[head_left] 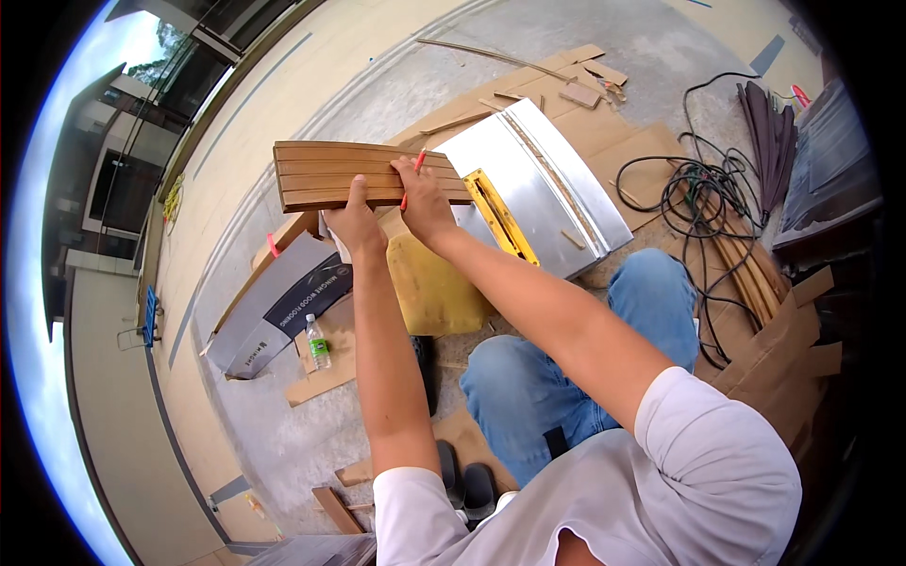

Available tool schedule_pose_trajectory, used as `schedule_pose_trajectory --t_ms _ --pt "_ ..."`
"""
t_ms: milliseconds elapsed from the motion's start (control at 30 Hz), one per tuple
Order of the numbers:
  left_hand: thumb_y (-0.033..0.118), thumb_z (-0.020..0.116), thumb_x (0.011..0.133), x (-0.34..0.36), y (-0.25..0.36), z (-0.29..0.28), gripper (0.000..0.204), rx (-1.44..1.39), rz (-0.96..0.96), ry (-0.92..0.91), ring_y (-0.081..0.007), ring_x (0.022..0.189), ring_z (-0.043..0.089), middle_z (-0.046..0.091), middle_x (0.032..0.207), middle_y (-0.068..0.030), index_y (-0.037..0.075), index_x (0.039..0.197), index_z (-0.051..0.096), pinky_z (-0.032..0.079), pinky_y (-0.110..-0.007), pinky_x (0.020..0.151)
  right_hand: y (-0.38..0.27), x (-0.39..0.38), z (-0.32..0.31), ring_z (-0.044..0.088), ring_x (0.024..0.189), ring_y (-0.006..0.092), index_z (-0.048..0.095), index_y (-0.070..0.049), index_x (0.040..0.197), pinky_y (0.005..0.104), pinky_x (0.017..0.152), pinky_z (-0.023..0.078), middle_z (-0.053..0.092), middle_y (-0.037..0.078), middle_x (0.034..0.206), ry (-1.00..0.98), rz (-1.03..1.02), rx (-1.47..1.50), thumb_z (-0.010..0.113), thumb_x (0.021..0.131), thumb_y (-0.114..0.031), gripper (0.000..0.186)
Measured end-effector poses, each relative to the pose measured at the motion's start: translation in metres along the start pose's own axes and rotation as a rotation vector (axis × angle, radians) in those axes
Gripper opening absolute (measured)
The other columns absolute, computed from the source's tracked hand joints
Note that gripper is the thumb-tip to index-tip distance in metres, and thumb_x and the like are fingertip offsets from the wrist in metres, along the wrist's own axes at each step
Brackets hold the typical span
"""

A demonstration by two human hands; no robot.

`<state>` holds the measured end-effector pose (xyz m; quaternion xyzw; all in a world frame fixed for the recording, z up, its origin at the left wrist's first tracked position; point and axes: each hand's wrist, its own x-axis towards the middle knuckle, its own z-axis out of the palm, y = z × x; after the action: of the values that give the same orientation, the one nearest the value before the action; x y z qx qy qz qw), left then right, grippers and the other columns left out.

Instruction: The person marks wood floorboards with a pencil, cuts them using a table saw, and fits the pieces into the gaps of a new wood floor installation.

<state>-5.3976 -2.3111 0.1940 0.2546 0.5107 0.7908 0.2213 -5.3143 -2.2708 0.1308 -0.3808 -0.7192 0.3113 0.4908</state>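
Note:
A brown wooden board (316,177) with long parallel grooves is held up in front of me, angled across the view. My left hand (359,224) grips its lower edge, thumb over the face and the other fingers hidden behind. In my right hand (429,203) is a red pencil (419,162), pinched upright against the board's right part. The right fingers also touch the board's face. Just beyond the right wrist, a yellow bar-shaped tool (500,217), seemingly a spirit level, lies on a silvery metal panel (566,170). Below my forearms is a stained yellow surface (429,283).
Flattened cardboard (613,141) with wood offcuts covers the floor ahead. Tangled black cable (703,193) lies at right beside long wooden strips (741,259). A plastic bottle (317,341) stands left near an opened carton (269,307). Dark slippers (478,486) are close to my feet.

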Motion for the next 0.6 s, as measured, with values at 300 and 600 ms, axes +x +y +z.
schedule_pose_trajectory --t_ms 300,600 --pt "-0.005 0.067 0.085 0.014 -0.021 0.007 0.050 0.021 0.005 -0.045 -0.0217 0.110 0.058 0.055 0.125 -0.0128 -0.004 0.129 0.045 0.047 -0.033 0.096 0.013 0.007 -0.004 0.046 0.129 0.0430 0.049 -0.001 0.131 0.0494 0.114 0.030 0.052 0.026 0.139 -0.013 0.028 -0.006 0.046 0.086 0.008 0.046" --pt "-0.001 0.070 0.083 0.003 -0.020 0.011 0.042 0.067 0.106 -0.024 -0.0222 0.100 0.063 0.061 0.116 -0.0133 -0.007 0.121 0.053 0.052 -0.033 0.090 0.002 0.005 -0.023 0.047 0.132 0.0391 0.050 -0.001 0.132 0.0518 0.115 0.028 0.051 0.026 0.140 -0.092 0.067 0.068 0.047 0.085 0.007 0.047"
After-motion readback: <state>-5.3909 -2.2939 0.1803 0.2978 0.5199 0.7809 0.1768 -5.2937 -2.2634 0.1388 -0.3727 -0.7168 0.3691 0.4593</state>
